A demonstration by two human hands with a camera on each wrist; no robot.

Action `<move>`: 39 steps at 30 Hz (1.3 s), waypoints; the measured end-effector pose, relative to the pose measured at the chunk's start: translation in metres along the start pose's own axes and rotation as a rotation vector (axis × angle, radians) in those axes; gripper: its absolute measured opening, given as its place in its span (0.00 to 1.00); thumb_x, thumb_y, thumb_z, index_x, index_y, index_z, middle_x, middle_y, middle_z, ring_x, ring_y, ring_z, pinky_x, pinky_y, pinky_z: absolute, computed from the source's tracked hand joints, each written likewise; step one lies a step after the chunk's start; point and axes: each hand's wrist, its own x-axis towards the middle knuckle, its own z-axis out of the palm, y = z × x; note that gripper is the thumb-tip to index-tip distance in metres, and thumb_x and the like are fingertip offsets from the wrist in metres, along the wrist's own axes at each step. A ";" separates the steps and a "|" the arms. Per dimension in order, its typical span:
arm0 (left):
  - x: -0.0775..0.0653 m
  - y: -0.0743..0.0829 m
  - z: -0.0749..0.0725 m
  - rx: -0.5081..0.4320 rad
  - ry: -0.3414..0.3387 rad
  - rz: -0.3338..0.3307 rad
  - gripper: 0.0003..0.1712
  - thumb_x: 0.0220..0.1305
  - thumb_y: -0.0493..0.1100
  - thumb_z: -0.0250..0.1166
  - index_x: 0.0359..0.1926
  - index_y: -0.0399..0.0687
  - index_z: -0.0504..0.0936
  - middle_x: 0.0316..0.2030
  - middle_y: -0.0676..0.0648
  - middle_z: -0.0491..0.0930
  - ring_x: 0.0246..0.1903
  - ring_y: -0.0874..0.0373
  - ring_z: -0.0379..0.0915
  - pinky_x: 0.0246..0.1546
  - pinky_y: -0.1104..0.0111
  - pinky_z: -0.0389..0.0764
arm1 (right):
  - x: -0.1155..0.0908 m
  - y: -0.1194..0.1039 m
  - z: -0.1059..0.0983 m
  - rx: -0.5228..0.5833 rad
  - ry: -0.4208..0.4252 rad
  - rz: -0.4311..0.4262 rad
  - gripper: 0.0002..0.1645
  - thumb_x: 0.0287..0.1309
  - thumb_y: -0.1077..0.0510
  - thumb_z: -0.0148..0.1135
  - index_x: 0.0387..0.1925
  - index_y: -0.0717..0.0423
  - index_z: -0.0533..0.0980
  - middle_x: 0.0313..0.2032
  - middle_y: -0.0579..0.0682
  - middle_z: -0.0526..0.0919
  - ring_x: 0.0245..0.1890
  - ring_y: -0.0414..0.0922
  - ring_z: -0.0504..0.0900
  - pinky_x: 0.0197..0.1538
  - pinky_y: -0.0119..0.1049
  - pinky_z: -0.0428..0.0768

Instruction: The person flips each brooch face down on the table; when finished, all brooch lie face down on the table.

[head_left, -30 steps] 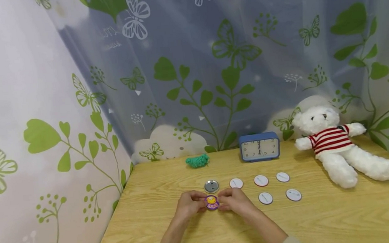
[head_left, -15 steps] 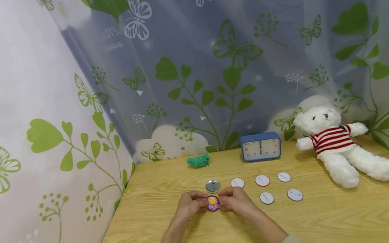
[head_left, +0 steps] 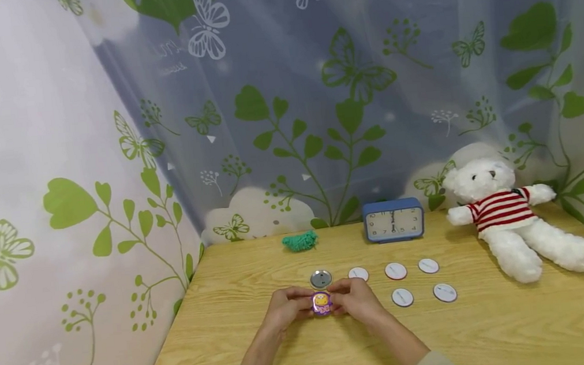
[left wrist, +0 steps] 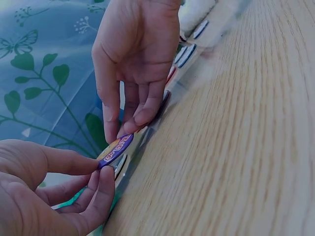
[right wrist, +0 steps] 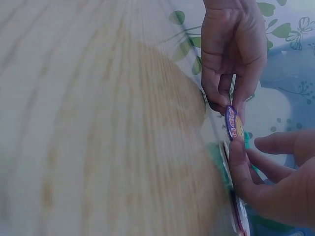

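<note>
A round purple button badge with a yellow cartoon figure and lettering is held between both hands, printed face up. My left hand pinches its left edge between thumb and fingers. At the opposite edge my right hand holds it by the fingertips. The left wrist view has the badge tilted, just over the table. In the right wrist view the right thumb lies against the badge's rim. Just behind the hands lies a silver-backed badge, pin side up.
Several white-backed badges lie pin side up to the right on the wooden table. Farther back are a green yarn bundle and a blue clock. A white teddy bear in a striped shirt sits at the right.
The badge tilts slightly between the fingers, and a bright glare now shows on its face. Both hands stay in nearly the same place; the head view has shifted slightly.
</note>
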 end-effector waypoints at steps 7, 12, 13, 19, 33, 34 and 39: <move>-0.001 -0.002 -0.003 -0.006 -0.012 -0.008 0.16 0.63 0.26 0.66 0.51 0.19 0.81 0.40 0.40 0.86 0.31 0.59 0.83 0.36 0.72 0.88 | 0.001 0.004 0.000 0.015 0.023 0.021 0.13 0.63 0.75 0.60 0.49 0.78 0.79 0.36 0.61 0.84 0.27 0.45 0.83 0.35 0.41 0.90; 0.000 -0.003 -0.005 -0.029 -0.021 0.000 0.17 0.64 0.26 0.66 0.52 0.20 0.81 0.41 0.40 0.86 0.33 0.59 0.83 0.38 0.70 0.89 | 0.002 0.006 -0.001 0.015 0.004 0.011 0.14 0.62 0.74 0.61 0.49 0.77 0.79 0.35 0.60 0.84 0.26 0.45 0.83 0.34 0.40 0.89; 0.000 -0.004 -0.005 -0.033 -0.023 -0.002 0.17 0.64 0.26 0.66 0.53 0.20 0.81 0.42 0.41 0.86 0.34 0.59 0.83 0.39 0.70 0.89 | 0.003 0.006 -0.002 0.015 0.001 0.009 0.14 0.61 0.75 0.61 0.49 0.77 0.79 0.35 0.60 0.84 0.26 0.45 0.83 0.34 0.40 0.90; 0.004 -0.004 -0.006 -0.043 -0.026 0.001 0.17 0.67 0.30 0.67 0.55 0.25 0.82 0.43 0.43 0.86 0.36 0.60 0.83 0.42 0.70 0.88 | 0.005 0.009 -0.003 0.029 -0.007 -0.036 0.16 0.58 0.75 0.63 0.48 0.79 0.78 0.35 0.62 0.83 0.27 0.44 0.83 0.34 0.41 0.90; 0.008 -0.005 -0.010 -0.061 -0.055 0.008 0.15 0.69 0.33 0.67 0.53 0.26 0.83 0.42 0.43 0.85 0.35 0.59 0.82 0.43 0.68 0.88 | 0.008 0.008 -0.007 0.063 -0.021 -0.070 0.10 0.60 0.74 0.63 0.44 0.77 0.78 0.33 0.59 0.83 0.29 0.46 0.84 0.35 0.39 0.90; 0.009 -0.006 -0.011 -0.067 -0.057 0.006 0.15 0.69 0.33 0.68 0.53 0.26 0.83 0.41 0.44 0.85 0.34 0.59 0.82 0.42 0.68 0.88 | 0.008 0.007 -0.007 0.063 -0.019 -0.072 0.10 0.60 0.74 0.63 0.43 0.76 0.78 0.33 0.59 0.83 0.29 0.46 0.84 0.35 0.39 0.90; 0.008 -0.005 -0.012 -0.078 -0.074 -0.003 0.16 0.71 0.36 0.67 0.53 0.26 0.82 0.38 0.45 0.85 0.36 0.57 0.83 0.43 0.67 0.88 | 0.007 0.006 -0.007 0.065 0.004 -0.065 0.09 0.59 0.74 0.62 0.42 0.75 0.78 0.31 0.57 0.81 0.30 0.48 0.84 0.37 0.42 0.91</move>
